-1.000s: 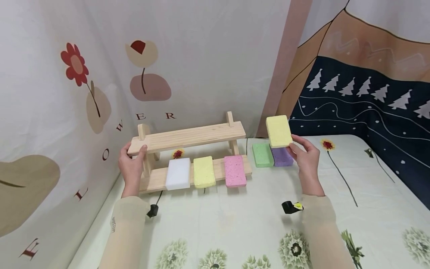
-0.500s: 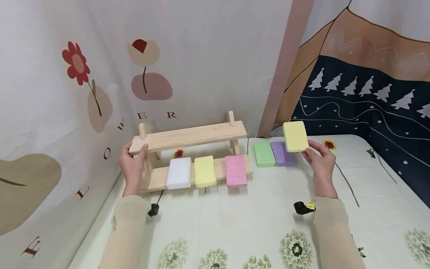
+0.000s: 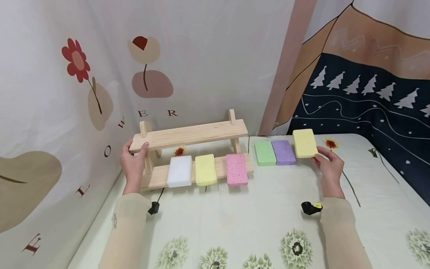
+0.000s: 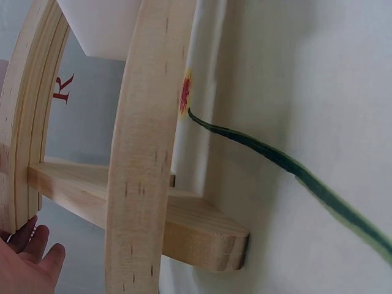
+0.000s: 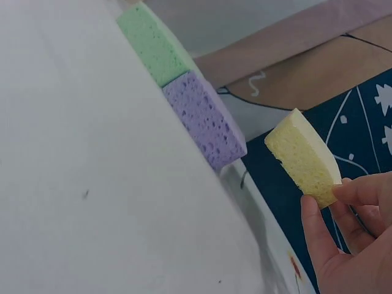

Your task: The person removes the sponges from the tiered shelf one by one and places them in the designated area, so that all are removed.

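Observation:
My left hand grips the left end of a two-tier wooden shelf, thumb on the upper board. In the left wrist view, fingertips meet the end of that board. My right hand pinches a yellow sponge by its lower right corner, tilted and held above the table. Just left of it, a purple sponge and a green sponge lie side by side; the right wrist view shows the held yellow sponge apart from the purple one.
On the lower board lie a white sponge, another yellow sponge and a pink sponge, overhanging its front edge. A flower-printed cloth covers the table. Printed curtains stand close behind the shelf and to the left.
My right hand has carried the yellow sponge rightward and down, from above the purple sponge to its right side. The left hand keeps its hold on the shelf.

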The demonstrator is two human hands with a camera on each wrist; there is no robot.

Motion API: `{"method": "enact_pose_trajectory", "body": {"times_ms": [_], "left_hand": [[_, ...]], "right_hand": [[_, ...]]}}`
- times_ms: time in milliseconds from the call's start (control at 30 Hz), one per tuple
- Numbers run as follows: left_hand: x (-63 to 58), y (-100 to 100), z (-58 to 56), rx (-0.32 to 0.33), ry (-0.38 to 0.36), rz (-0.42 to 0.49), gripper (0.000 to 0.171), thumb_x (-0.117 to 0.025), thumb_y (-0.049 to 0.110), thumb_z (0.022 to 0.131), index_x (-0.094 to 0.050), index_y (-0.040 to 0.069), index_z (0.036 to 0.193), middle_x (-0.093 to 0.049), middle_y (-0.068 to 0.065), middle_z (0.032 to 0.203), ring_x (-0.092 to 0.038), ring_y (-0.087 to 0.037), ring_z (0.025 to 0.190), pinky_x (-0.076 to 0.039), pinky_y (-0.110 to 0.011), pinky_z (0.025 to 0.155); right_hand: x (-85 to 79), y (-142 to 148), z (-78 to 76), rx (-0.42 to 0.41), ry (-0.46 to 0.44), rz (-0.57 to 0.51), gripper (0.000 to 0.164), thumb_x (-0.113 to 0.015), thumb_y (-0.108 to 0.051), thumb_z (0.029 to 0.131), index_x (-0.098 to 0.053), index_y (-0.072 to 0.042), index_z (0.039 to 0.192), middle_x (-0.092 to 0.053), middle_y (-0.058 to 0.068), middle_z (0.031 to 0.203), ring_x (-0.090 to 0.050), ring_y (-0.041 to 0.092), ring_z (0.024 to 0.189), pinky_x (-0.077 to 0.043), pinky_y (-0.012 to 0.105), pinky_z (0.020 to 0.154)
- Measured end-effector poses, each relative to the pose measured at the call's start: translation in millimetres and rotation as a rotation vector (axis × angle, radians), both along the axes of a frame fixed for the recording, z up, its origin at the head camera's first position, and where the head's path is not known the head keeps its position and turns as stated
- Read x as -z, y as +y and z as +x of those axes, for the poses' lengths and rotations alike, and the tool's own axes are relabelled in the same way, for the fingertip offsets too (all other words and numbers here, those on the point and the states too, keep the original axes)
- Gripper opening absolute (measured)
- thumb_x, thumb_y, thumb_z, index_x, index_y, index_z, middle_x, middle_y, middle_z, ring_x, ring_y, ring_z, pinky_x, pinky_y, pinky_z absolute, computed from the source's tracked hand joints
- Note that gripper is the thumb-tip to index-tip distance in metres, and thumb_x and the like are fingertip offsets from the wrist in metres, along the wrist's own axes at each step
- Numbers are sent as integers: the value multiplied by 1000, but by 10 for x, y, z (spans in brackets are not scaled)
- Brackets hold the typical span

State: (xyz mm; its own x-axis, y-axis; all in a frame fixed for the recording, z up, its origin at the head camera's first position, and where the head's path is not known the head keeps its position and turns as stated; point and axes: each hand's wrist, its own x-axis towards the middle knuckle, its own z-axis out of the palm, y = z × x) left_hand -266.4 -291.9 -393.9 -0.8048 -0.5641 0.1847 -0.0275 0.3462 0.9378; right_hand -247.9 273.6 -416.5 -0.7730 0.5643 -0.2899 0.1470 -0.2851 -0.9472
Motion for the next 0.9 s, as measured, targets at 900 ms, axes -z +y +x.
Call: {"method": "enact_pose_trajectory", "body": {"times_ms": [900], "left_hand": [[4, 14, 17, 1, 8, -18, 72, -67, 42, 93, -39, 7, 150, -43, -13, 152, -44, -27, 139, -38, -44, 118]], "right_hand": [[295, 117, -141, -91, -182, 137, 44, -57, -2, 97, -59, -14, 139, -57, -7, 114, -60, -3, 84, -55, 8, 72]]}}
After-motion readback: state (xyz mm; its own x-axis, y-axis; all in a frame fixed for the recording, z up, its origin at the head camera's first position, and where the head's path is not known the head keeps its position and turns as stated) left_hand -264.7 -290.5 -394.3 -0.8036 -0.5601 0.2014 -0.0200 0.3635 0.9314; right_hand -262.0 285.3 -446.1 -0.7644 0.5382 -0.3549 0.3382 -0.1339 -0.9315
